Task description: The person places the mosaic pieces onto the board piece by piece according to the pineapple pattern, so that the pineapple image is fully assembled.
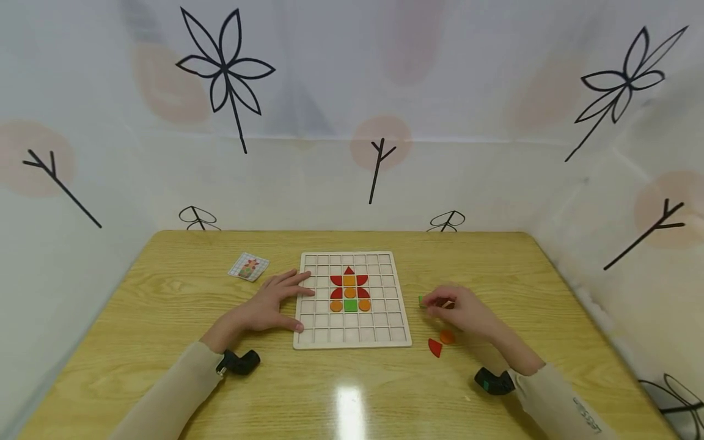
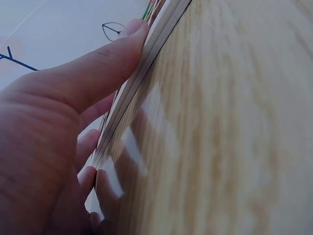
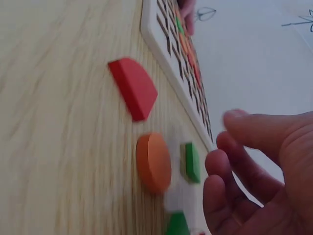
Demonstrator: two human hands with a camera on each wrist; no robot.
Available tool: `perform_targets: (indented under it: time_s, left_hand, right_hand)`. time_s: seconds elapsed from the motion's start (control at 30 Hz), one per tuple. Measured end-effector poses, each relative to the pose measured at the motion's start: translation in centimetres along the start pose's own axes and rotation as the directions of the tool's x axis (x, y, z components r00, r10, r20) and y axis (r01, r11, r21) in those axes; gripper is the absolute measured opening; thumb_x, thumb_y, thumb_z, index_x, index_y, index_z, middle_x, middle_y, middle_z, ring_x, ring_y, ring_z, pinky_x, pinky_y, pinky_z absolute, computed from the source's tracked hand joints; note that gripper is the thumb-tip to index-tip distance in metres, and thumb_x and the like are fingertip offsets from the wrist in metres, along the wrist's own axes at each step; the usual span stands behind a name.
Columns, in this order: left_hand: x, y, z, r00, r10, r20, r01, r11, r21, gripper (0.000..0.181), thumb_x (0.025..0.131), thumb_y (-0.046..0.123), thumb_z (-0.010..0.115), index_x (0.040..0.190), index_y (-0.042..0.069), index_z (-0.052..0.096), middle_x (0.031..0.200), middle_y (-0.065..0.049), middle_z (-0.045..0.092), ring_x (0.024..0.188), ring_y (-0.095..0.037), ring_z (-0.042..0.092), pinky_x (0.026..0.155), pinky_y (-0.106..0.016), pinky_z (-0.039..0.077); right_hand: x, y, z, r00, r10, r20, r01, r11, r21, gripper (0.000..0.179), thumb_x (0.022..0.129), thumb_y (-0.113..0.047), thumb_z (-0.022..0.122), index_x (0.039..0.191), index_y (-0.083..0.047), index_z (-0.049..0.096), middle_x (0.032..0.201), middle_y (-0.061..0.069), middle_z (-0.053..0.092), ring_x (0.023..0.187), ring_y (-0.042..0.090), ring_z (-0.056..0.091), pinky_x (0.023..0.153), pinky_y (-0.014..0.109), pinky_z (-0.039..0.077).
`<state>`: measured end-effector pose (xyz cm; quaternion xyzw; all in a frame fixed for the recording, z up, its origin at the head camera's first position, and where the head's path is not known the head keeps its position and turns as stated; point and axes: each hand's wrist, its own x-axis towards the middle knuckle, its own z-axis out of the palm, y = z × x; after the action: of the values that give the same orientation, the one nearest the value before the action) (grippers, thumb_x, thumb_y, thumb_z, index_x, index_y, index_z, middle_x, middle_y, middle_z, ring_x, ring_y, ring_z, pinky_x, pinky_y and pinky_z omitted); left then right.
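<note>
A pale grid board (image 1: 352, 335) lies on the table with red, orange and green pieces set in its squares. My left hand (image 1: 271, 305) rests along the board's left side, fingers spread over the rim. In the left wrist view the thumb (image 2: 105, 71) touches the board's edge (image 2: 142, 68). To the right of the board, my right hand (image 1: 459, 308) hovers with loosely bent fingers beside a small green block (image 3: 192, 162) on the table. Nothing shows between its thumb and fingers. Closer to me lie an orange round piece (image 1: 447, 337) and a red quarter-circle piece (image 1: 435, 348).
A small card (image 1: 249, 267) with a flower pattern on a grid lies left of the board. Another green piece (image 3: 177, 224) shows at the bottom of the right wrist view. Pale patterned fabric (image 1: 308, 183) stands around the table's back and sides.
</note>
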<state>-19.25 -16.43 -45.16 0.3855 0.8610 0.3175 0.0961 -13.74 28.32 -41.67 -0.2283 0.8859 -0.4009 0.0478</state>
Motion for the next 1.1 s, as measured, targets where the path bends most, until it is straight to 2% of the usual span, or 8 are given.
perform_targets:
  time_s: [0.13, 0.2, 0.33, 0.47, 0.8, 0.97, 1.1]
  left_hand:
    - [0.1, -0.1, 0.1, 1.000, 0.022, -0.004, -0.022, 1.000, 0.007, 0.068, 0.081, 0.043, 0.081, 0.140, 0.017, 0.059, 0.163, -0.012, 0.025, 0.149, -0.041, 0.011, 0.111, -0.067, 0.008]
    - [0.1, -0.2, 0.2, 1.000, 0.031, -0.007, -0.031, 0.999, 0.008, 0.067, 0.081, 0.041, 0.081, 0.139, 0.016, 0.059, 0.162, -0.013, 0.025, 0.149, -0.041, 0.012, 0.111, -0.067, 0.008]
    - [0.1, -0.2, 0.2, 0.999, 0.036, -0.007, -0.036, 0.999, 0.000, 0.068, 0.081, 0.040, 0.082, 0.139, 0.015, 0.059, 0.162, -0.014, 0.025, 0.149, -0.042, 0.011, 0.111, -0.068, 0.006]
    - [0.1, -0.1, 0.2, 0.999, 0.034, -0.007, -0.034, 0.999, 0.001, 0.067, 0.081, 0.040, 0.081, 0.139, 0.015, 0.059, 0.162, -0.014, 0.025, 0.149, -0.042, 0.012, 0.110, -0.068, 0.006]
    - [0.0, 0.2, 0.0, 1.000, 0.010, -0.001, -0.010, 1.000, -0.004, 0.067, 0.081, 0.042, 0.081, 0.139, 0.016, 0.060, 0.162, -0.014, 0.026, 0.149, -0.041, 0.011, 0.110, -0.068, 0.007]
    - [0.0, 0.1, 0.0, 1.000, 0.019, -0.005, -0.019, 1.000, 0.000, 0.067, 0.081, 0.042, 0.081, 0.139, 0.015, 0.060, 0.162, -0.015, 0.026, 0.149, -0.042, 0.012, 0.110, -0.068, 0.007]
    - [0.0, 0.0, 0.1, 0.999, 0.033, -0.013, -0.033, 0.999, 0.008, 0.067, 0.081, 0.042, 0.081, 0.138, 0.015, 0.060, 0.161, -0.015, 0.027, 0.148, -0.043, 0.013, 0.110, -0.068, 0.008]
  right_hand:
    - [-1.5, 0.6, -1.1, 0.995, -0.053, 0.084, 0.051, 0.998, 0.026, 0.013, 0.089, -0.004, 0.073, 0.101, -0.008, 0.075, 0.098, 0.007, 0.068, 0.081, 0.013, 0.060, 0.068, 0.026, 0.053]
    - [-2.0, 0.9, -1.5, 0.991, -0.066, 0.120, 0.064, 0.998, 0.024, 0.014, 0.088, -0.009, 0.076, 0.101, -0.010, 0.075, 0.100, 0.005, 0.069, 0.081, 0.015, 0.060, 0.068, 0.025, 0.052]
    - [-2.5, 1.5, -1.6, 0.977, -0.100, 0.191, 0.101, 0.995, 0.001, 0.019, 0.084, -0.019, 0.081, 0.102, -0.015, 0.075, 0.103, 0.000, 0.069, 0.087, 0.017, 0.059, 0.074, 0.026, 0.050]
    - [-2.6, 1.8, -1.6, 0.965, -0.109, 0.240, 0.117, 0.993, -0.021, 0.020, 0.083, -0.020, 0.081, 0.102, -0.017, 0.076, 0.104, -0.003, 0.067, 0.093, 0.015, 0.060, 0.081, 0.027, 0.049]
    - [-2.5, 1.6, -1.2, 0.968, -0.088, 0.234, 0.092, 0.996, -0.005, 0.015, 0.084, -0.015, 0.079, 0.099, -0.016, 0.078, 0.100, 0.000, 0.065, 0.090, 0.019, 0.058, 0.078, 0.028, 0.048]
    - [-2.6, 1.7, -1.2, 0.969, -0.101, 0.223, 0.104, 0.995, -0.001, 0.013, 0.084, -0.012, 0.078, 0.096, -0.017, 0.077, 0.100, 0.000, 0.064, 0.090, 0.018, 0.057, 0.079, 0.028, 0.047]
    - [-2.7, 1.5, -1.2, 0.972, -0.081, 0.221, 0.083, 0.997, -0.002, 0.013, 0.084, -0.011, 0.078, 0.095, -0.018, 0.077, 0.100, -0.001, 0.062, 0.091, 0.018, 0.057, 0.080, 0.027, 0.047]
